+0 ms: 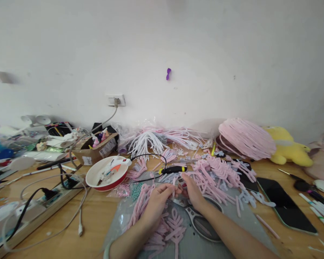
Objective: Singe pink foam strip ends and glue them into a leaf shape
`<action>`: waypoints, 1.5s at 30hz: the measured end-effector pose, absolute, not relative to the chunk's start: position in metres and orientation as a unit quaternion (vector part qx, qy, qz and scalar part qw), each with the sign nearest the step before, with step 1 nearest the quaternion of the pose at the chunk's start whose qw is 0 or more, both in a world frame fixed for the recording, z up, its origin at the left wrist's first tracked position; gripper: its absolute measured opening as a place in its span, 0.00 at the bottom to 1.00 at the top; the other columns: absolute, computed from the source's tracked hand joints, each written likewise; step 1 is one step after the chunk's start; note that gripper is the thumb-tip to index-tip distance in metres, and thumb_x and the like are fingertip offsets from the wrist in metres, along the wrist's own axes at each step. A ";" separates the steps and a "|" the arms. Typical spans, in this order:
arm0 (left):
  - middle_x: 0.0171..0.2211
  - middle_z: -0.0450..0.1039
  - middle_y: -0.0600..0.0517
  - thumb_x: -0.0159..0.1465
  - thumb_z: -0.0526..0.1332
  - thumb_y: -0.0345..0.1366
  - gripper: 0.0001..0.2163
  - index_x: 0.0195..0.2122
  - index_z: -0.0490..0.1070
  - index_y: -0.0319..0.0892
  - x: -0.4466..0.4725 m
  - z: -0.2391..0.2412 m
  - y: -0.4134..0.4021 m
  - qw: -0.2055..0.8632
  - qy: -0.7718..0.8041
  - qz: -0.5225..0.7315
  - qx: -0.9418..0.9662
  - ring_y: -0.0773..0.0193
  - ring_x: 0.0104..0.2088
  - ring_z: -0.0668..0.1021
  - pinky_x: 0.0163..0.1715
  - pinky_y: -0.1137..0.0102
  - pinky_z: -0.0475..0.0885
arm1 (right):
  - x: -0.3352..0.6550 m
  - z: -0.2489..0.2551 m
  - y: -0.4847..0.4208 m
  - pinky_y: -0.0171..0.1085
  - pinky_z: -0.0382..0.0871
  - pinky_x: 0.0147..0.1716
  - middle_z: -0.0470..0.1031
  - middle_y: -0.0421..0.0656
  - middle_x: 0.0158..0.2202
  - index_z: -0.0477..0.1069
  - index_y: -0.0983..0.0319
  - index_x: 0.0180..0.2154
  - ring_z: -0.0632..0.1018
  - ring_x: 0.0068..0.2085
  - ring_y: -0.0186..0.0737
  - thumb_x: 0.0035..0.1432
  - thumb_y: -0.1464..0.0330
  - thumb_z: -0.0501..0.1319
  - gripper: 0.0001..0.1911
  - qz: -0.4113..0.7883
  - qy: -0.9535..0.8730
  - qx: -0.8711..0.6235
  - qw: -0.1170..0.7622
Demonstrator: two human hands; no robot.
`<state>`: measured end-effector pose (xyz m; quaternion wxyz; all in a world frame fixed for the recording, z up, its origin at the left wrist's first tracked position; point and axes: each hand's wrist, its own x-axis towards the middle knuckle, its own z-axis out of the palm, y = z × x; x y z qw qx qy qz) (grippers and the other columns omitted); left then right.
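My left hand (pixel 160 198) pinches a short pale pink pipe cleaner (pixel 174 187) between thumb and fingertips, held upright. Close beside it, the fingers of my right hand (pixel 193 192) are closed round a small red-and-silver object (pixel 181 182), mostly hidden, its kind unclear. Below my right wrist lie grey-handled scissors (pixel 203 223) on the grey mat (pixel 202 248). A leaf-shaped piece of bent pink pipe cleaner (pixel 175 228) rests between my forearms. Pink pipe cleaner lengths (pixel 140 205) are heaped by my left hand, and finished-looking pink fronds (pixel 221 171) pile beyond my right.
A red-and-white bowl (pixel 110 187) holds a white glue gun (pixel 116 165). Left are a power strip (pixel 37 216) with cables and a cardboard box (pixel 97 149). Behind lie white pipe cleaners (pixel 145 142). Right are a phone (pixel 286 205) and a yellow plush toy (pixel 288 147).
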<state>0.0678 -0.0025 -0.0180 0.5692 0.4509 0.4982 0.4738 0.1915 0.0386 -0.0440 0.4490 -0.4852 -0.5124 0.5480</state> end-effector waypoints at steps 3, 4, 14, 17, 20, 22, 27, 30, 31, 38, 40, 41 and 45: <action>0.23 0.73 0.52 0.52 0.57 0.41 0.10 0.22 0.72 0.40 0.068 -0.018 -0.002 0.564 0.506 0.472 0.451 0.63 0.26 0.69 0.29 0.71 0.62 | 0.192 -0.046 0.039 0.33 0.50 0.17 0.57 0.37 0.15 0.54 0.59 0.16 0.59 0.18 0.32 0.50 0.49 0.47 0.23 0.536 -0.529 -0.484 0.446; 0.22 0.73 0.52 0.52 0.57 0.41 0.10 0.22 0.72 0.40 0.068 -0.018 -0.002 0.564 0.506 0.472 0.451 0.63 0.26 0.69 0.29 0.71 0.62 | 0.193 -0.047 0.040 0.34 0.50 0.17 0.57 0.38 0.15 0.54 0.59 0.15 0.59 0.18 0.32 0.50 0.48 0.46 0.24 0.528 -0.540 -0.484 0.441; 0.20 0.71 0.53 0.52 0.56 0.40 0.11 0.20 0.73 0.40 0.070 -0.009 -0.007 0.583 0.493 0.448 0.466 0.63 0.25 0.69 0.29 0.72 0.63 | 0.194 -0.049 0.044 0.34 0.51 0.19 0.55 0.38 0.12 0.52 0.59 0.13 0.58 0.18 0.33 0.55 0.57 0.45 0.22 0.465 -0.590 -0.504 0.426; 0.20 0.70 0.53 0.52 0.56 0.41 0.11 0.21 0.73 0.40 0.070 -0.010 -0.007 0.585 0.489 0.442 0.472 0.63 0.26 0.69 0.30 0.72 0.63 | 0.192 -0.052 0.043 0.33 0.50 0.18 0.53 0.37 0.11 0.52 0.59 0.13 0.56 0.17 0.32 0.56 0.58 0.43 0.23 0.498 -0.566 -0.505 0.421; 0.20 0.70 0.53 0.52 0.55 0.41 0.12 0.21 0.73 0.40 0.070 -0.010 -0.007 0.579 0.489 0.447 0.475 0.62 0.27 0.69 0.31 0.71 0.63 | 0.191 -0.054 0.044 0.33 0.49 0.17 0.53 0.37 0.11 0.53 0.59 0.12 0.56 0.16 0.31 0.56 0.60 0.43 0.23 0.517 -0.548 -0.508 0.418; 0.21 0.71 0.53 0.52 0.55 0.41 0.12 0.21 0.73 0.40 0.070 -0.009 -0.007 0.579 0.486 0.450 0.476 0.62 0.28 0.69 0.32 0.71 0.63 | 0.190 -0.054 0.044 0.33 0.49 0.17 0.54 0.37 0.11 0.53 0.60 0.13 0.57 0.15 0.30 0.55 0.61 0.43 0.22 0.520 -0.545 -0.506 0.421; 0.21 0.71 0.53 0.52 0.54 0.40 0.12 0.21 0.73 0.40 0.070 -0.009 -0.007 0.586 0.480 0.448 0.474 0.63 0.28 0.69 0.33 0.71 0.63 | 0.189 -0.053 0.045 0.32 0.50 0.16 0.56 0.37 0.11 0.53 0.60 0.13 0.59 0.15 0.31 0.54 0.62 0.43 0.20 0.534 -0.548 -0.489 0.419; 0.22 0.71 0.52 0.52 0.54 0.40 0.12 0.21 0.73 0.40 0.070 -0.010 -0.007 0.592 0.481 0.447 0.468 0.63 0.27 0.69 0.32 0.71 0.63 | 0.189 -0.053 0.045 0.32 0.50 0.16 0.56 0.37 0.11 0.53 0.60 0.13 0.60 0.15 0.30 0.54 0.63 0.43 0.19 0.517 -0.562 -0.485 0.426; 0.22 0.71 0.52 0.52 0.55 0.40 0.12 0.20 0.73 0.40 0.070 -0.010 -0.006 0.594 0.480 0.448 0.465 0.63 0.26 0.69 0.32 0.71 0.63 | 0.190 -0.053 0.044 0.32 0.50 0.16 0.56 0.37 0.11 0.53 0.60 0.13 0.60 0.16 0.30 0.54 0.62 0.43 0.19 0.507 -0.570 -0.484 0.428; 0.22 0.72 0.52 0.52 0.56 0.41 0.11 0.22 0.73 0.39 0.071 -0.011 -0.007 0.600 0.474 0.459 0.453 0.64 0.26 0.69 0.32 0.71 0.63 | 0.192 -0.044 0.041 0.33 0.51 0.17 0.55 0.37 0.12 0.52 0.59 0.13 0.59 0.17 0.31 0.53 0.57 0.43 0.21 0.463 -0.595 -0.494 0.433; 0.21 0.73 0.52 0.52 0.56 0.41 0.11 0.23 0.73 0.39 0.071 -0.011 -0.007 0.599 0.476 0.458 0.453 0.63 0.26 0.70 0.32 0.70 0.64 | 0.192 -0.043 0.041 0.33 0.52 0.19 0.56 0.37 0.13 0.53 0.59 0.14 0.60 0.18 0.32 0.51 0.55 0.45 0.21 0.449 -0.586 -0.504 0.448; 0.21 0.73 0.52 0.52 0.56 0.41 0.12 0.23 0.74 0.39 0.071 -0.010 -0.008 0.599 0.477 0.456 0.453 0.63 0.26 0.70 0.32 0.70 0.64 | 0.192 -0.043 0.041 0.34 0.54 0.20 0.57 0.38 0.13 0.54 0.59 0.14 0.61 0.20 0.33 0.50 0.53 0.46 0.21 0.436 -0.583 -0.509 0.459; 0.22 0.74 0.52 0.53 0.55 0.40 0.12 0.25 0.74 0.40 0.072 -0.009 -0.010 0.590 0.489 0.449 0.460 0.63 0.26 0.71 0.32 0.70 0.65 | 0.192 -0.045 0.042 0.35 0.56 0.20 0.60 0.39 0.15 0.57 0.59 0.15 0.63 0.21 0.35 0.48 0.48 0.48 0.23 0.460 -0.551 -0.502 0.481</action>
